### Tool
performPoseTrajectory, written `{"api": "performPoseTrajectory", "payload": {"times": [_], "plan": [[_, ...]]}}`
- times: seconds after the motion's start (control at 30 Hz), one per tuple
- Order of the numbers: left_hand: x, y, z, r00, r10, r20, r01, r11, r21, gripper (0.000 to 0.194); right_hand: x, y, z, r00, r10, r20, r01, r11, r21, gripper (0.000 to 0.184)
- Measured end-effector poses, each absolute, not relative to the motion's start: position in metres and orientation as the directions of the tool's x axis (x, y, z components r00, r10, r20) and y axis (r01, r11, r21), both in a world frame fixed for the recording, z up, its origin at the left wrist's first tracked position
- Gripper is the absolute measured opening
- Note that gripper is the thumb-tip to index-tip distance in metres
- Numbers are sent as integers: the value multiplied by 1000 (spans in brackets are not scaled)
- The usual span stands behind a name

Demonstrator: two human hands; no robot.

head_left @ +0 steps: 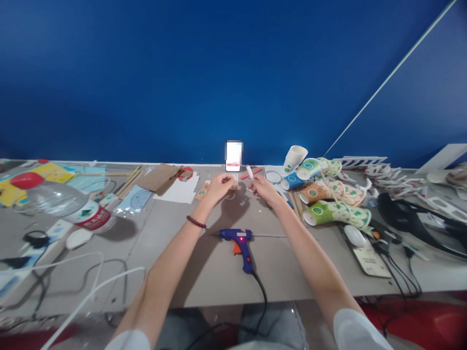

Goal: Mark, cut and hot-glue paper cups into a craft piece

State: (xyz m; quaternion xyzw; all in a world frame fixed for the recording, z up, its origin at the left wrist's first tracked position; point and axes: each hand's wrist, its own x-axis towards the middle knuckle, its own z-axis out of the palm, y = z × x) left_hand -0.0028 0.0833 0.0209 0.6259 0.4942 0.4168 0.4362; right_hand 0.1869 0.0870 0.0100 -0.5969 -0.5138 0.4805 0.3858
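My left hand (219, 188) is closed in a pinch over the far middle of the table. At its fingertips is a small pale piece (235, 182) that I cannot make out. My right hand (263, 189) is closed round a slim white stick-like object (249, 171), its end pointing up and away. Just behind it lies a red strip (255, 173). A phone (233, 156) with a lit screen stands upright beyond both hands. Nearer me, a blue glue gun (237, 236) with an orange trigger lies on its side, a glue stick in its back and a red light on.
Printed paper cups (317, 192) and wooden sticks (296, 206) lie at the right, near a white mouse (354, 236). A red-capped bottle (73, 204) leans over a power strip (32, 262) at the left. Cardboard (158, 177) and white paper (178, 188) lie left of centre.
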Motion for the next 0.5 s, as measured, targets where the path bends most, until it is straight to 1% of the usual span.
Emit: {"api": "performPoseTrajectory", "payload": {"times": [0.13,0.27,0.37,0.4,0.43,0.47,0.5], "plan": [[-3,84,19,187,979,85,227,-127,965,21,188,89,5,-16,978,-207,174,-201,-964,18],[-3,85,17,196,977,79,194,-118,974,20,187,88,5,-31,982,-188,144,-182,-973,21],[-3,84,19,228,969,96,252,-154,955,17,188,88,7,-64,986,-153,153,-141,-978,24],[-3,83,21,267,959,99,292,-178,939,15,189,87,8,-64,988,-142,205,-126,-971,26],[-2,82,22,316,944,96,336,-206,919,14,190,87,9,-55,989,-134,292,-113,-950,26],[-2,81,23,369,925,86,375,-233,897,13,192,86,9,-39,991,-130,396,-104,-912,26],[-1,80,24,416,906,72,409,-257,876,11,195,86,10,-24,992,-123,519,-93,-850,24]]}}
